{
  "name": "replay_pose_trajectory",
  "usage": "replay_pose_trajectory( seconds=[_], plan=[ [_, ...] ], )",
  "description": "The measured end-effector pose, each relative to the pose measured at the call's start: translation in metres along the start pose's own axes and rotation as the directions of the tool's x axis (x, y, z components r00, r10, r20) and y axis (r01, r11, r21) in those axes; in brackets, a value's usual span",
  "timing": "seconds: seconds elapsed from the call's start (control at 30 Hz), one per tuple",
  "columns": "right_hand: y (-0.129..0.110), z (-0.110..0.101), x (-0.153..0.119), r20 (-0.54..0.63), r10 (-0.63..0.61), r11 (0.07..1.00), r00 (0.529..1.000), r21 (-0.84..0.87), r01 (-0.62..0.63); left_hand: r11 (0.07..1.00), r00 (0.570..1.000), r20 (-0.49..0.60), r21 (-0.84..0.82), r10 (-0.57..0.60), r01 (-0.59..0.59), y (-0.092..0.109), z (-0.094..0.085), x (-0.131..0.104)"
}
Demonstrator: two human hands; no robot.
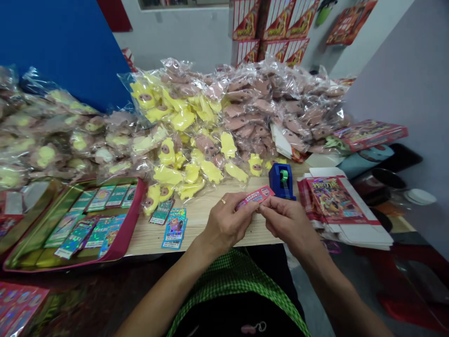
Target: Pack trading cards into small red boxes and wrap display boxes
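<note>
Over the front edge of the wooden table, my left hand (229, 219) grips a small red printed packet (257, 195), thumb on top. My right hand (286, 216) is closed in a pinch at the packet's near right end; the fingertips hide whatever lies between them. Just beyond, a blue tape dispenser (277, 180) carries a roll of tape with a green core. To the left of my hands lie blue trading cards (174, 228) and a green card (161, 211), flat on the wood.
Bagged yellow and pink soft toys (210, 112) are heaped across the back. A pink-rimmed tray (135, 220) of cards stands at left. Flattened printed boxes (336, 201) are stacked at right, near a dark cup (382, 182). More boxes (273, 21) stand against the wall.
</note>
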State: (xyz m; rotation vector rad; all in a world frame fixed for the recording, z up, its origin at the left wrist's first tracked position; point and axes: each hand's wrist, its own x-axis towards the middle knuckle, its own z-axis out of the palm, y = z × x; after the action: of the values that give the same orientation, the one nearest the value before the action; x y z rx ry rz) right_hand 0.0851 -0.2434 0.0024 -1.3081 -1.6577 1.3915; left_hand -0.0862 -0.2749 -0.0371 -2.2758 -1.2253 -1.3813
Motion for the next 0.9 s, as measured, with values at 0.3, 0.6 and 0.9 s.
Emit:
replay_pose_trajectory(
  seconds=[0.3, 0.6, 0.9],
  plan=[
    [0.009, -0.003, -0.014, 0.271, 0.214, 0.821, 0.939, 0.471, -0.323, 0.997, 0.998, -0.028, -0.064, -0.05, 0.048, -0.001, 0.003, 0.002],
    [0.005, 0.007, -0.016, 0.034, 0.146, 0.91, 0.989, 0.387, -0.148, 0.991, 0.993, -0.044, -0.077, -0.113, 0.11, -0.002, 0.003, -0.001],
    [-0.007, 0.009, -0.006, 0.016, 0.197, 0.892, 0.98, 0.411, -0.186, 0.994, 0.998, -0.034, -0.089, -0.059, 0.055, 0.003, 0.003, 0.0]
  ],
)
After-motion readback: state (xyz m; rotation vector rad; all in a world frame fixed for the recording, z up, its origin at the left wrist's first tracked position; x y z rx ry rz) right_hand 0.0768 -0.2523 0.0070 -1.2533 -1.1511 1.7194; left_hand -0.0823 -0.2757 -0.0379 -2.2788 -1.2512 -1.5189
